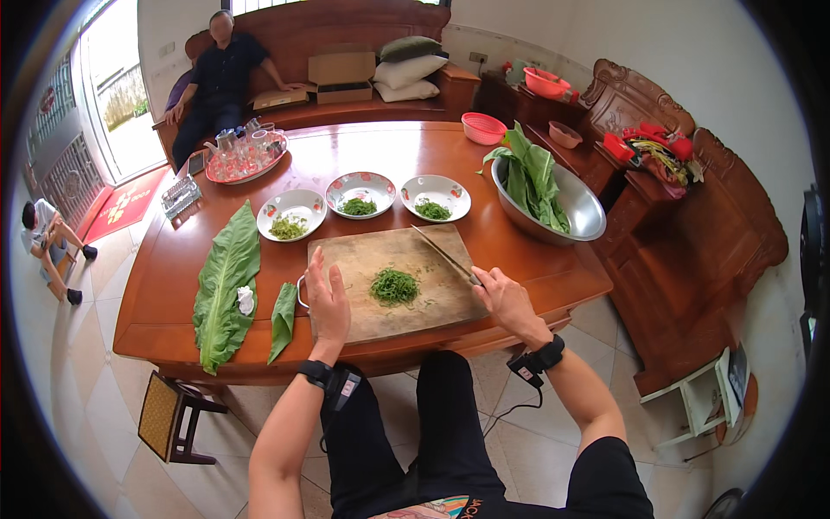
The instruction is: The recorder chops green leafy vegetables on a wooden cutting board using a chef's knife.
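Note:
A wooden cutting board (363,253) lies at the table's near edge, with a small heap of finely shredded green leaf (395,286) on its middle. My right hand (504,300) grips the handle of a kitchen knife (447,255), whose blade points away and leftward over the board's right half. Over the board's left edge, near its metal handle (301,292), my left hand (329,303) is raised with thumb and fingers apart, holding nothing. To its left are a rolled leaf piece (283,321) and a large green leaf (224,279) bearing a crumpled white tissue (245,301).
Beyond the board stand a left plate (313,202), a middle plate (381,187) and a right plate (454,189) of cut greens. A steel basin (587,207) holds whole leaves. A tray of glasses (279,152) and a red basket (483,128) sit farther back. A person sits on the bench.

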The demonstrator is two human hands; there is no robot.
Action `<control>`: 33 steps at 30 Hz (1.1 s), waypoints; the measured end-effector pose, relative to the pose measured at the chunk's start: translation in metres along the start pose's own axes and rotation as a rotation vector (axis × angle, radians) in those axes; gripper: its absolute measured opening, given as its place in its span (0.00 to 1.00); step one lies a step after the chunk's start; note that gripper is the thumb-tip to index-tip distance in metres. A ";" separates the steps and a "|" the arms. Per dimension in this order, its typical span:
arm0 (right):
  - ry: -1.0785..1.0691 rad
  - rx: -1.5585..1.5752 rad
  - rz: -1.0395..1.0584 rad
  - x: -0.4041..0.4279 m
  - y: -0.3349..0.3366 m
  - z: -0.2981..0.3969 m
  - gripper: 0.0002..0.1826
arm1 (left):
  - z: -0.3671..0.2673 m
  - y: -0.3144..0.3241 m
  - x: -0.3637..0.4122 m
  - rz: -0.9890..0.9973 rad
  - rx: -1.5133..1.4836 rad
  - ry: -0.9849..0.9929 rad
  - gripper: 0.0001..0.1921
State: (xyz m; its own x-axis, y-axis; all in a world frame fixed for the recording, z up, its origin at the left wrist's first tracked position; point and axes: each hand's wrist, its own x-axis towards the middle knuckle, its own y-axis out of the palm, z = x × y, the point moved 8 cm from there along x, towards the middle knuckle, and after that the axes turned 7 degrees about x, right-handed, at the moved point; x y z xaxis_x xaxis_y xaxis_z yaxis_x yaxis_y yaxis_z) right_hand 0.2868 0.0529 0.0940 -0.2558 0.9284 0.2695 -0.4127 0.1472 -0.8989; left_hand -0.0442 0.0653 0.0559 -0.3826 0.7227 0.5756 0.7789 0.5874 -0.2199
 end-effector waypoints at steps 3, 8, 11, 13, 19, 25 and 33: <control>-0.026 0.016 0.017 -0.006 0.007 0.011 0.21 | 0.008 -0.009 0.004 0.002 0.079 0.009 0.24; -0.148 0.111 0.073 -0.020 0.020 0.046 0.20 | 0.019 -0.009 0.000 0.051 0.121 -0.037 0.23; -0.169 0.141 0.048 -0.016 0.012 0.051 0.20 | 0.024 -0.013 -0.001 0.038 0.071 -0.074 0.23; -0.101 0.102 0.030 -0.006 0.006 0.037 0.20 | 0.022 -0.011 -0.001 0.041 0.061 -0.083 0.22; -0.023 -0.014 -0.045 0.016 -0.004 0.002 0.19 | 0.024 -0.012 -0.001 0.019 0.043 -0.072 0.21; -0.015 -0.036 -0.002 0.020 0.003 0.002 0.20 | 0.022 -0.014 -0.002 0.021 0.047 -0.081 0.20; -0.260 0.051 0.131 0.009 0.012 0.037 0.19 | 0.018 -0.014 -0.002 0.022 0.030 -0.100 0.20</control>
State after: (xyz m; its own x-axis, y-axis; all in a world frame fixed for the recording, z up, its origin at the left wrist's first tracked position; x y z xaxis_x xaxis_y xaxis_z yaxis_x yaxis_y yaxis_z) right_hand 0.2478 0.0504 0.0987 -0.5226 0.8187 0.2381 -0.4031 0.0088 -0.9151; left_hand -0.0639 0.0623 0.0435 -0.4145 0.7673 0.4894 0.7729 0.5807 -0.2557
